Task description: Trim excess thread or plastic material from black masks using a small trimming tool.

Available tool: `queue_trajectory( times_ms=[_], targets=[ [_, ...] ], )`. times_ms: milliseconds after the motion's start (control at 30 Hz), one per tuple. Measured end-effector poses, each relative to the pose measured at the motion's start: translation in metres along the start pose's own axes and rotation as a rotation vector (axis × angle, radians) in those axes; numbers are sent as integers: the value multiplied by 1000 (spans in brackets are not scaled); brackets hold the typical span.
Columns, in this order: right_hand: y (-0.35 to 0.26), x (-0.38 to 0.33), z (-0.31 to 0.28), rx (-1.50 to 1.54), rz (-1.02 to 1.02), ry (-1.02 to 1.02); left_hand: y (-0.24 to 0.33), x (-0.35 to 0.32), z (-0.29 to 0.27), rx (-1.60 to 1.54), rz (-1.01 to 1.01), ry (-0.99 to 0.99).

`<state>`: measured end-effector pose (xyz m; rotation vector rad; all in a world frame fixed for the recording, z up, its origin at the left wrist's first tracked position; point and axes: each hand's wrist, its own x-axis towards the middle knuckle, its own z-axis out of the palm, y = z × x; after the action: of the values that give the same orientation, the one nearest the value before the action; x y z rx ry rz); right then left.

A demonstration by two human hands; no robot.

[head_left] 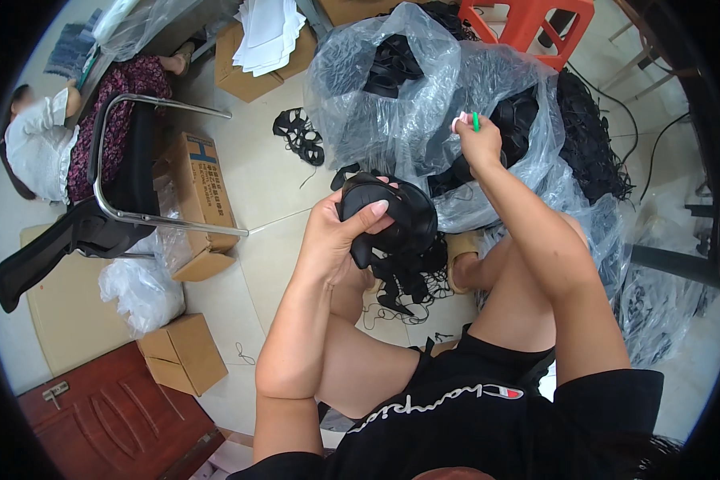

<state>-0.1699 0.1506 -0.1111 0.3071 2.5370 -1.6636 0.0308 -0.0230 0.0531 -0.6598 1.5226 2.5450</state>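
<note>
My left hand (333, 232) is closed around a bundle of black, smooth, curved pieces (408, 210), its thumb pressed on top. What these pieces are I cannot tell. Raised farther off to the right, my right hand (482, 148) grips a small tool with green and pink parts (476, 122); its working end does not show clearly. Beyond both hands, a large clear plastic bag (340, 96) holds more black pieces (392, 68). Below the bundle, a tangle of black net-like scraps (408, 280) lies on the floor between my feet.
Another heap of black scraps (580, 136) sits right of the bag, near a red plastic stool (528, 32). Black scraps (300, 136) also lie left of the bag. Cardboard boxes (204, 192) and a metal-framed chair (128, 208) stand left, where another person (44, 144) sits.
</note>
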Motion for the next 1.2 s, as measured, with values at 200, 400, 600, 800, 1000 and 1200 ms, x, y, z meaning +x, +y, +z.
queue_trajectory(
  times_ms=[200,400,600,800,1000,1200],
  targets=[
    [-106,-118,-83,364,-239,-1060,9,-15,0,21,44,40],
    [-91,-124,-84,146,-387,-1063,8,-11,5,94,119,76],
    [-83,-127,-77,245,-289,-1066,8,-8,5,129,102,85],
    [-84,-128,-77,204,-327,-1055,7,-8,8,152,108,111],
    [-80,-128,-77,235,-311,-1026,4,-7,8,156,134,123],
    [-80,-129,-76,227,-326,-996,6,-7,8,152,130,123]
  ],
)
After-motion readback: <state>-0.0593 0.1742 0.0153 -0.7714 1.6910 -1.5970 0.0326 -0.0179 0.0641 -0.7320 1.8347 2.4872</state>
